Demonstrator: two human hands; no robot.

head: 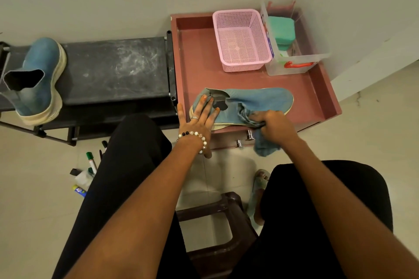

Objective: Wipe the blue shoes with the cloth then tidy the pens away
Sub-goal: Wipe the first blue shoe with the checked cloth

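A blue shoe lies on its side in a pink tray. It is pressed flat at the heel by the left hand, fingers straight. A soft, limp cloth is bunched in the right hand against the shoe's side. The fabric upper looks light and yielding, so it is best steadied at the firmer sole.

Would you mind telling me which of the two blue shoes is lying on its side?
The blue shoe on the pink tray, under both hands, lies on its side; the shoe on the black rack stands on its sole.
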